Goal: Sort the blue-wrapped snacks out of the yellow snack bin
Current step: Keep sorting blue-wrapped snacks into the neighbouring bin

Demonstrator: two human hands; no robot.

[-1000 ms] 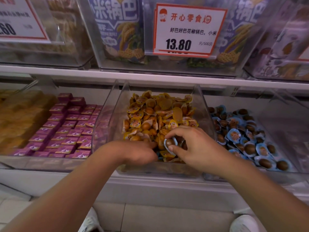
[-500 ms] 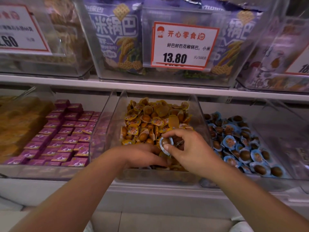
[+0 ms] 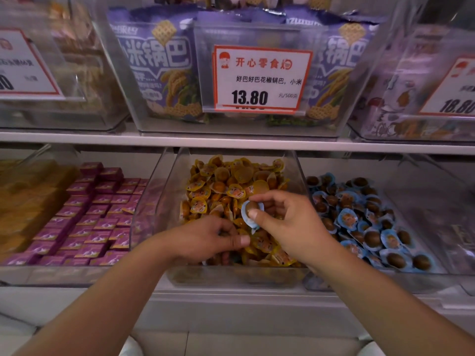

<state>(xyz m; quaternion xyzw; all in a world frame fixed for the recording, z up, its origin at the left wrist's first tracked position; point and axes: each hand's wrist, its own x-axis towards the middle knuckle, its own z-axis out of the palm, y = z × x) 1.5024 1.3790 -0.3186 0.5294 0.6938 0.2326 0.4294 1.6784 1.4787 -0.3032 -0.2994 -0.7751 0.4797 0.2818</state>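
A clear bin (image 3: pixel 164 191) in the middle of the lower shelf holds a heap of yellow-wrapped snacks (image 3: pixel 231 178). My right hand (image 3: pixel 285 224) pinches a blue-wrapped snack (image 3: pixel 252 210) between thumb and fingers, just above the yellow heap. My left hand (image 3: pixel 205 240) reaches into the front of the bin with curled fingers down among the yellow wrappers; what it holds, if anything, is hidden.
To the right stands a bin of blue-wrapped snacks (image 3: pixel 359 222). On the left lie pink boxes (image 3: pixel 97 214) and golden packs (image 3: pixel 28 201). An upper shelf (image 3: pixel 231 142) carries clear bins with purple bags and a price tag (image 3: pixel 259 78) reading 13.80.
My right hand has lifted the blue-wrapped snack slightly up off the yellow heap. My left hand stays low in the bin's front. The camera view has tilted upward.
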